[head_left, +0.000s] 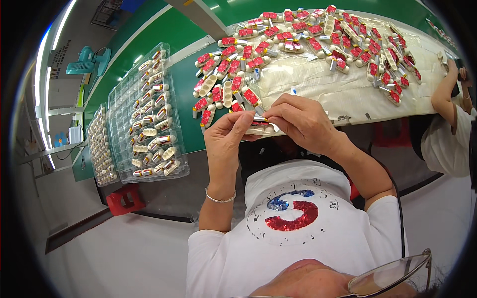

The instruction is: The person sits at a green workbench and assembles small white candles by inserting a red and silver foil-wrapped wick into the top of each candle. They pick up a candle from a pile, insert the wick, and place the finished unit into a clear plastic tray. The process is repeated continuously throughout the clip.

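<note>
My left hand (226, 134) is closed on a small white oval casing (259, 130) with red and dark parts inside, held just off the near table edge. The fingers and thumb of my right hand (304, 121) are pinched together at the casing's upper side. What lies between those right fingertips is too small to make out. Right beyond my hands lies a loose casing (251, 96) with a red-wrapped part and a silver cylinder. A bare white casing (227, 93) with round hollows rests beside it.
Several similar red-and-white casings (340, 47) spread over a cream-covered work surface (298, 82). Clear plastic trays (124, 107) filled with casings stand on the green table to the left. A red stool (125, 199) is below them. Another person's arm (445, 92) works at far right.
</note>
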Available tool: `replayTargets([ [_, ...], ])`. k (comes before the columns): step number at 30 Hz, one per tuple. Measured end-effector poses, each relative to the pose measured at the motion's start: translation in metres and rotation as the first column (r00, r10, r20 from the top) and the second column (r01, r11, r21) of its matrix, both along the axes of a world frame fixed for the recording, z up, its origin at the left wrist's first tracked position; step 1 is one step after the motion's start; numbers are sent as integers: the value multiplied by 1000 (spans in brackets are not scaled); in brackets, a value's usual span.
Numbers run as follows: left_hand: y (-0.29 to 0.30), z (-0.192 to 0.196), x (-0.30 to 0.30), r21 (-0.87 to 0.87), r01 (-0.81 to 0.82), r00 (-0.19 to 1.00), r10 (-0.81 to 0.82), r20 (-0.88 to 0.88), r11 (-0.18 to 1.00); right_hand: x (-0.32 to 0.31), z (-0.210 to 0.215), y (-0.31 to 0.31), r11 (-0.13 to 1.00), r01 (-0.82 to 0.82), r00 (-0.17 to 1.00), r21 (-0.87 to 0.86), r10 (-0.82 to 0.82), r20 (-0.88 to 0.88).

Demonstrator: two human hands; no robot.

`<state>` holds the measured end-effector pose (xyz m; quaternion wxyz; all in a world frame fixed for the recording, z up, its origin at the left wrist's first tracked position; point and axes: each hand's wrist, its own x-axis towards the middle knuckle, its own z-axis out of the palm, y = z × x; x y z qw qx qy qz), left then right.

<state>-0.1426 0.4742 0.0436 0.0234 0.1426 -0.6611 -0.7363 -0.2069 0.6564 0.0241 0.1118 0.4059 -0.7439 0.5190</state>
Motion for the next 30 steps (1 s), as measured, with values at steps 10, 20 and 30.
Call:
replayTargets([
  [10, 18, 4, -6, -32, -128, 981, 122, -152, 991, 5, 4, 4, 982, 129, 943, -138, -78, 325],
  [20, 24, -5, 1, -255, -187, 941, 99, -323, 949, 5, 6, 2, 992, 114, 935, -62, -86, 344],
  [30, 21, -14, 6, -382, -236, 902, 55, -429, 894, 1, 6, -8, 984, 164, 965, 71, -175, 196],
])
